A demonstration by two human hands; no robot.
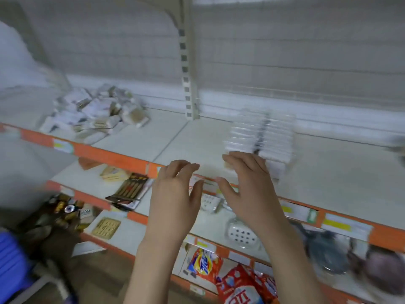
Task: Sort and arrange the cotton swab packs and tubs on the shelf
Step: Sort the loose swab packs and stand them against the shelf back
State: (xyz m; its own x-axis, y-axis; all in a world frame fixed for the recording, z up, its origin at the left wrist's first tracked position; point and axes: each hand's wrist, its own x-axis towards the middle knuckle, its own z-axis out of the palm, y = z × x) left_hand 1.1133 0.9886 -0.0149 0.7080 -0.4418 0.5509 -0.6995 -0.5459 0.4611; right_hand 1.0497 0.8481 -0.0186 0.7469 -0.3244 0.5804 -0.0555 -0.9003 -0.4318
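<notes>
A loose heap of cotton swab packs (98, 113) lies at the left of the white shelf (171, 141). To the right stands a neat row of white swab packs (260, 137), blurred by motion. My left hand (175, 194) and my right hand (247, 187) hover side by side over the shelf's front edge, fingers loosely bent, holding nothing. The right hand's fingertips are close to the front of the neat row; whether they touch it I cannot tell.
An orange price rail (114, 154) runs along the shelf front. Lower shelves hold brown packs (129, 189), a soap dish (242, 234) and red and orange bags (241, 284). A blue object (11, 266) sits at the bottom left.
</notes>
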